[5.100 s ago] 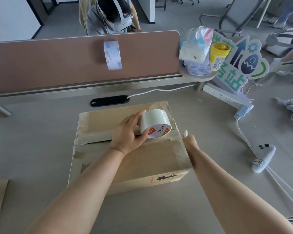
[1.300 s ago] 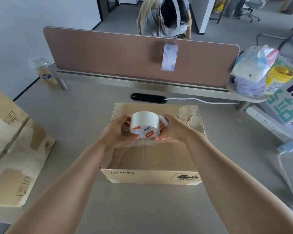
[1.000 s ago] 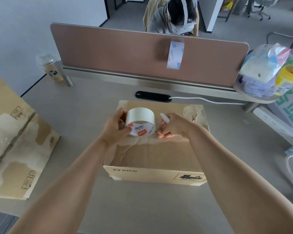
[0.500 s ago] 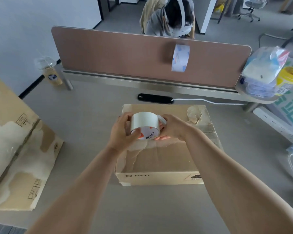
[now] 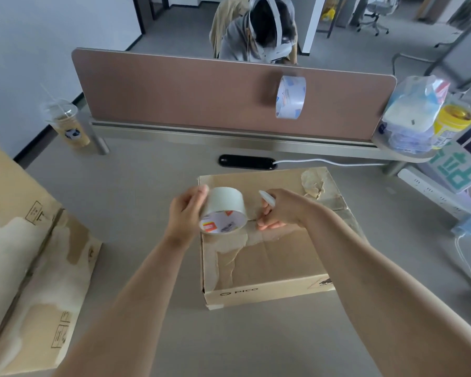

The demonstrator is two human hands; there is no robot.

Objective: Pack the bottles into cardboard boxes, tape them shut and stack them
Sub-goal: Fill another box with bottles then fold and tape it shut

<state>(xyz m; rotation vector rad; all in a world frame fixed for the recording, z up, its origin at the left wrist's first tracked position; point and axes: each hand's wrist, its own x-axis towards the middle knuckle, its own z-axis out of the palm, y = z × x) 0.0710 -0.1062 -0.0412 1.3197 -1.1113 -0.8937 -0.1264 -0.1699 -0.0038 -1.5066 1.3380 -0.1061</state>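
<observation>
As left hand (image 5: 184,213) grips tape (image 5: 225,206) | right hand (image 5: 284,210) beside holds white tool (image 5: 267,198)

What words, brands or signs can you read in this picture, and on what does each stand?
"PICO": front wall of the cardboard box.
Tape roll label: red print, too blurred to read.
Flat cardboard at left: handling symbols, unreadable.
Green sign at right: large characters, cut off.

An iced drink cup (image 5: 65,123) stands beside the brown desk partition (image 5: 188,96).
</observation>
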